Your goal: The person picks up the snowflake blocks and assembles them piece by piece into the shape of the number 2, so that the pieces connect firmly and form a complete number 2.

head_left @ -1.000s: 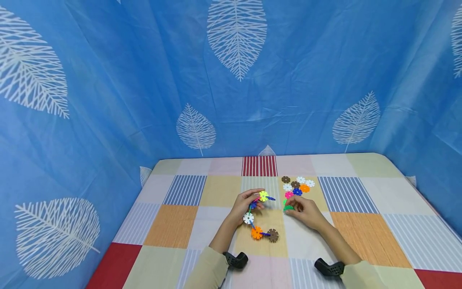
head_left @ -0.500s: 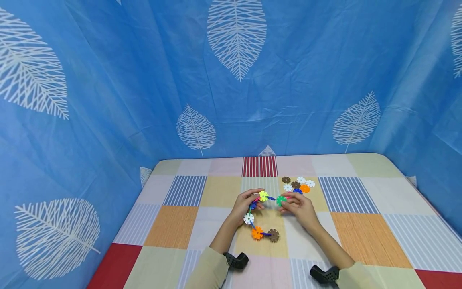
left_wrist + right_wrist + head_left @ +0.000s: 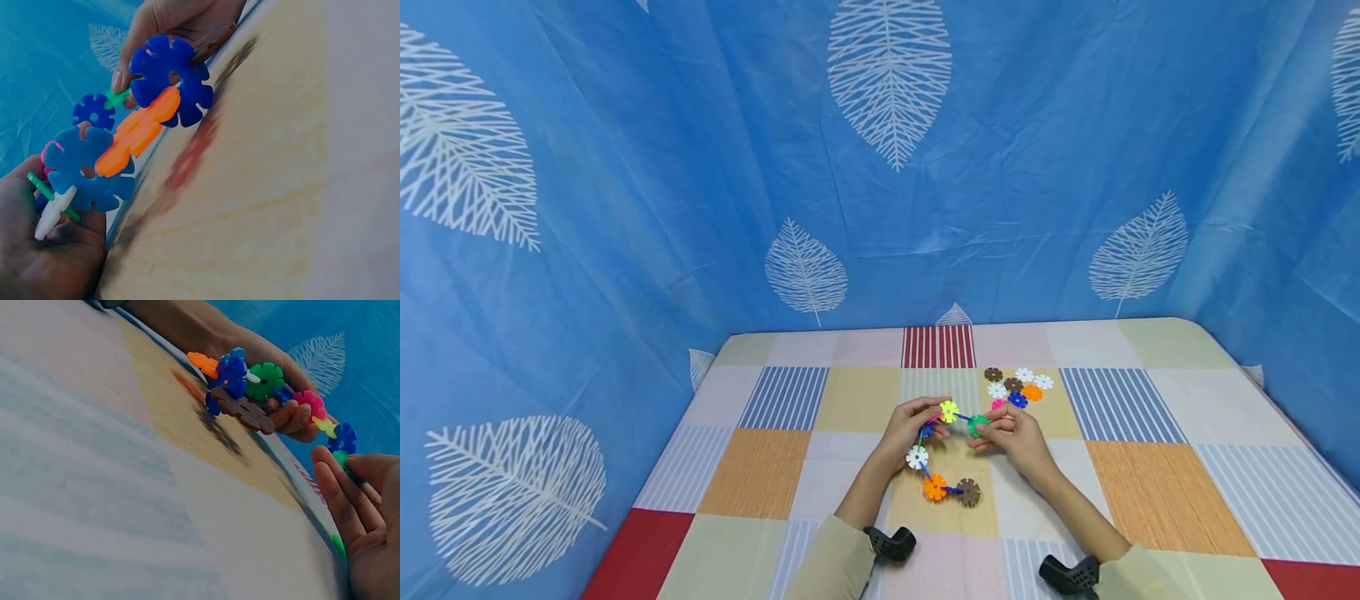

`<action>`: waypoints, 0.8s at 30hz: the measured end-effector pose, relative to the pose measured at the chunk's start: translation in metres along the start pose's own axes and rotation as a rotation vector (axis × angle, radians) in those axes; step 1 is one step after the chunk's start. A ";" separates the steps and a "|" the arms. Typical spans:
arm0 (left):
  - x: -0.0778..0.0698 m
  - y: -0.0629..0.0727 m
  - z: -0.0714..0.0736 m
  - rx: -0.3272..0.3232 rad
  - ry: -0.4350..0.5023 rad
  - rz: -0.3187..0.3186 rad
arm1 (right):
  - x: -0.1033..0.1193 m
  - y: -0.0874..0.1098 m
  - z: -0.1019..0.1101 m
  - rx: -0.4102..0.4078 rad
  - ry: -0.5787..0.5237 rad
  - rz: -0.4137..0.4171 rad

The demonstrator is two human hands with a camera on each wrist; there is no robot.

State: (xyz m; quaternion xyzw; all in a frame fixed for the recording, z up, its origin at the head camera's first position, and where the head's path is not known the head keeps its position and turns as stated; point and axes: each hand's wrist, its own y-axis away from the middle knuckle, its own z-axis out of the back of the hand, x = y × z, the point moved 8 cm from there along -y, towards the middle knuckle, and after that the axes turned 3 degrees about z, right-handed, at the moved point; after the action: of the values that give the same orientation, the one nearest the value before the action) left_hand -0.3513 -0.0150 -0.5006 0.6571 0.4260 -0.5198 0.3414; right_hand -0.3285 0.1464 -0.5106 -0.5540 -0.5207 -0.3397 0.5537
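Observation:
My left hand (image 3: 907, 432) holds a curved chain of interlocking plastic snowflake discs, its fingers and thumb around the pink and blue ones. A yellow disc (image 3: 949, 412) and a dark blue disc (image 3: 342, 437) form the far end of the chain. From the hand, the other end runs through a white disc (image 3: 917, 457), a light blue disc (image 3: 87, 167) and an orange disc (image 3: 935, 487) to a brown disc (image 3: 969, 492). My right hand (image 3: 1021, 440) pinches a green disc (image 3: 977, 426) between thumb and fingers, its edge right at the dark blue disc.
Loose discs lie behind my right hand, among them a brown disc (image 3: 993, 375), an orange disc (image 3: 1033, 392) and a pink disc (image 3: 998, 405). A patchwork cloth (image 3: 850, 400) covers the table, and a blue leaf-print curtain (image 3: 1000, 208) hangs around it.
My right hand has picked the green disc up from beside the loose pile and brought it left to the chain's blue end. My left hand has stayed nearly still.

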 end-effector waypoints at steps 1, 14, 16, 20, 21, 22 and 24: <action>0.000 0.000 0.000 0.000 -0.001 0.002 | 0.000 0.000 0.000 -0.003 0.000 -0.001; -0.005 0.001 -0.001 -0.001 -0.070 0.021 | -0.004 0.001 -0.002 0.027 -0.002 -0.019; -0.005 0.001 -0.001 -0.001 -0.082 0.029 | -0.003 0.002 -0.003 0.039 0.003 -0.027; -0.004 0.002 -0.001 -0.004 -0.069 0.039 | -0.001 0.003 -0.003 0.022 0.029 -0.022; -0.003 0.002 -0.001 -0.003 -0.065 0.040 | -0.001 0.002 -0.001 0.009 0.039 -0.012; -0.003 0.002 -0.002 -0.001 -0.063 0.038 | 0.000 0.002 0.000 -0.007 0.059 0.001; -0.003 0.002 -0.002 -0.005 -0.053 0.030 | 0.004 0.000 0.006 -0.045 0.113 0.048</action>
State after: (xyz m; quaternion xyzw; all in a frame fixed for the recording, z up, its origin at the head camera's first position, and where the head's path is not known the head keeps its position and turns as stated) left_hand -0.3494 -0.0143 -0.4968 0.6487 0.4081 -0.5307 0.3619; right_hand -0.3285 0.1527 -0.5078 -0.5585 -0.4673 -0.3688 0.5776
